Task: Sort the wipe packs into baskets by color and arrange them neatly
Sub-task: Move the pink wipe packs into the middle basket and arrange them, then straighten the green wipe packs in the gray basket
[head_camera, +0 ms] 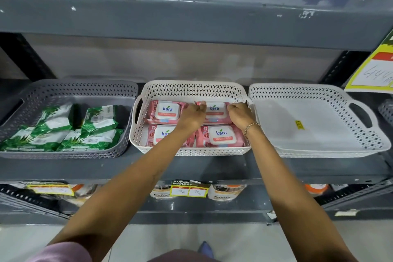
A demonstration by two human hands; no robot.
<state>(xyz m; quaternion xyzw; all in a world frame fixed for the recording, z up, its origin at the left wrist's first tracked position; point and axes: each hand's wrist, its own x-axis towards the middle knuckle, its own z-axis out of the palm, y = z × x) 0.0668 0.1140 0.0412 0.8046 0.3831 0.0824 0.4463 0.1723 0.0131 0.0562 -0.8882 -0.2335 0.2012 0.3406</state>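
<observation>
Three baskets stand side by side on a grey shelf. The middle cream basket (pixel 191 89) holds several pink wipe packs laid flat in two rows. My left hand (pixel 192 112) and my right hand (pixel 239 112) both grip the far right pink pack (pixel 214 110), one at each end. Another pink pack (pixel 167 111) lies to its left, and two more (pixel 221 135) lie in the near row. The grey basket (pixel 70 91) on the left holds several green wipe packs (pixel 57 121), piled loosely and tilted.
The white basket (pixel 314 127) on the right holds no packs, only a small yellow sticker. A grey shelf board (pixel 191 21) hangs low over the baskets. A yellow price sign (pixel 374 70) juts in at the right. Price tags and goods sit on the shelf below.
</observation>
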